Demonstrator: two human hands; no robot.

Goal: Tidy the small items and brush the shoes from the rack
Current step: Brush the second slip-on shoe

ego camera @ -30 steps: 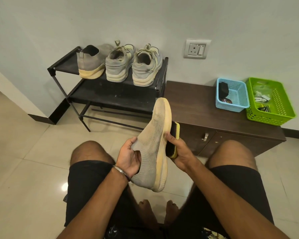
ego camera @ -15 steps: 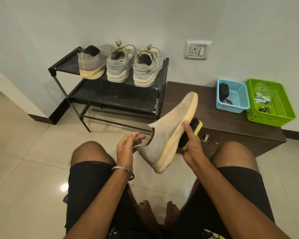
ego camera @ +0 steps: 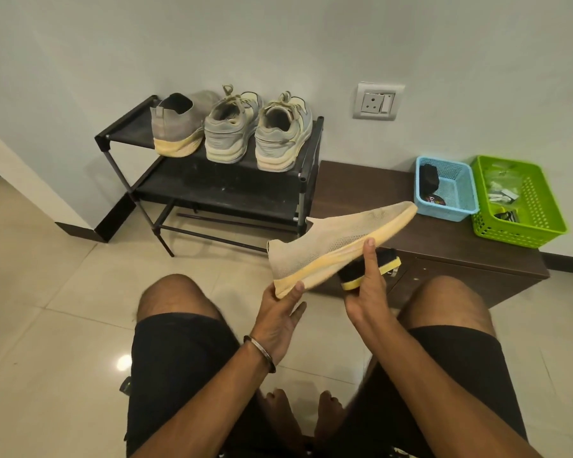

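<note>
A beige knit slip-on shoe (ego camera: 339, 239) with a yellowed sole lies nearly level in the air above my knees, toe pointing right. My left hand (ego camera: 280, 312) holds its heel from below, thumb on the sole's edge. My right hand (ego camera: 366, 289) grips a black and yellow brush (ego camera: 371, 274) under the sole, with the forefinger stretched up against the shoe's side. On the black rack (ego camera: 212, 180) stand the matching grey slip-on (ego camera: 176, 127) and a pair of grey laced sneakers (ego camera: 257, 130).
A low dark wooden cabinet (ego camera: 427, 239) stands right of the rack. On it sit a blue basket (ego camera: 450, 190) with a black item and a green basket (ego camera: 516, 200) with small packets. A wall socket (ego camera: 377, 101) is above. Pale floor tiles lie around my bare feet.
The shoe has swung from upright, sole facing right, down to nearly level with its toe to the right. My left hand let go for a moment, then took the heel from below.
</note>
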